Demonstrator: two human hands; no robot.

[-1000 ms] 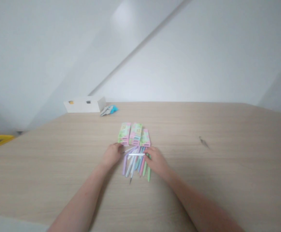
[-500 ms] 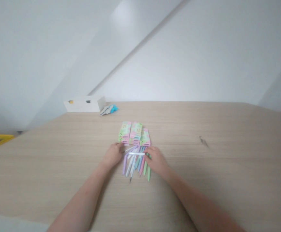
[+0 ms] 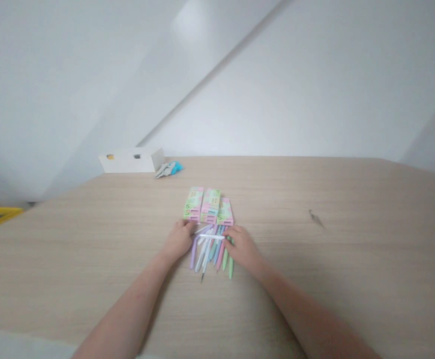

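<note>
Pile of pens (image 3: 212,252): loose, pastel, fanned out on the table (image 3: 90,259); purple, white, blue, pink and green. Landmark for all entries below.

White pen (image 3: 212,237): 1 piece, crosswise over the upper part of the pile.

Right hand (image 3: 242,249): at the right side of the pile; thumb and forefinger together on the right end of the white pen.

Left hand (image 3: 178,240): at the left side of the pile, fingertips at a slim pale pen (image 3: 203,230); with this blur I cannot tell whether they close on it.

Boxes (image 3: 211,202): pink and green, 3 columns, just beyond the pile.

Glove-like bundle (image 3: 168,170): grey and blue, well beyond the pile and to its left, beside a white box (image 3: 127,162).

Handling, as judged: pinch the white pen near its end, raise it clear of the pile before turning it, and keep the left fingers light so that the pens below do not roll or scatter.

Change against 1.0 s ago: the left hand sits slightly closer in to the pile, covering more of the slim pale pen. Right hand, white pen and boxes keep their places relative to the pile.
</note>
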